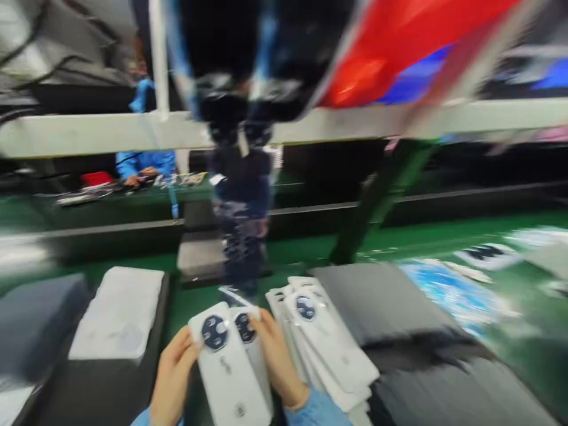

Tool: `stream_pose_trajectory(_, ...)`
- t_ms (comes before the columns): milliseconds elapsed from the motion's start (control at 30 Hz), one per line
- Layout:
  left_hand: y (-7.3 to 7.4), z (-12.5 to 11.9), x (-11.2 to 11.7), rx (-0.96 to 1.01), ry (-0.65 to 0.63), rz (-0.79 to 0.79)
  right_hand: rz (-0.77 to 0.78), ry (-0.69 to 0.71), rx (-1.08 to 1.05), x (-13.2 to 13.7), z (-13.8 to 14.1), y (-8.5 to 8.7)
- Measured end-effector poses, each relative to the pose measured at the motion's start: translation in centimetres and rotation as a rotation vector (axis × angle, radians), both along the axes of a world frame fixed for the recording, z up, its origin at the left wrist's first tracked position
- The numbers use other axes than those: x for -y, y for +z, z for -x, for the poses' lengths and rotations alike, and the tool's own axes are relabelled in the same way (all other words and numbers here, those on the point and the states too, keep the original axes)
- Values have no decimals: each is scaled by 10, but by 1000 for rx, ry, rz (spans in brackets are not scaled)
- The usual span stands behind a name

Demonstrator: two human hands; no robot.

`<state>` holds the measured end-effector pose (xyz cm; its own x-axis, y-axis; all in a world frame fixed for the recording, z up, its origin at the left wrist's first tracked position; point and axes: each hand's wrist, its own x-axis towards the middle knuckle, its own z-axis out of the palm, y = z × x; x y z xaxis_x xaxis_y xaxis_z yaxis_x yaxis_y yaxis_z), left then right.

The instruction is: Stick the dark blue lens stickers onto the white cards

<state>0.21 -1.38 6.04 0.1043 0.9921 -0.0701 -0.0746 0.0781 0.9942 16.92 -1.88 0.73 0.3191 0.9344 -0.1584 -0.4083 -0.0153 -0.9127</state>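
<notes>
My left hand (174,370) is closed on the left edge of a white phone back cover (233,381) with a dark camera area at its top. Just behind it and partly hidden is a second white phone back cover (258,358). My right hand (277,355) grips that one by its upper right edge, thumb near the camera area. A thin clear or white strip (237,296) sticks out above the two covers. Right beside my right hand lies a fanned stack of similar phone back covers (337,343).
Left of my hands, white sheets or covers (118,313) lie on a dark pad (89,390). Grey foam-like pads (386,302) stand at the right, with a blue-and-white plastic bag (452,293) beyond. A pale rail (110,133) crosses above the green bench. Another person's hands (142,176) show behind it.
</notes>
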Motion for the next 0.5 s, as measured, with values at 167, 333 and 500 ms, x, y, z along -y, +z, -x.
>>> stream_pose_trajectory(167,-11,12,6,51,-63,9,152,113,21,7,-8,5)
stream_pose_trajectory(333,-8,7,7,82,-79,17,213,178,-19,14,-7,2)
stream_pose_trajectory(500,-9,11,9,84,-80,44,226,169,-5,11,-8,3)
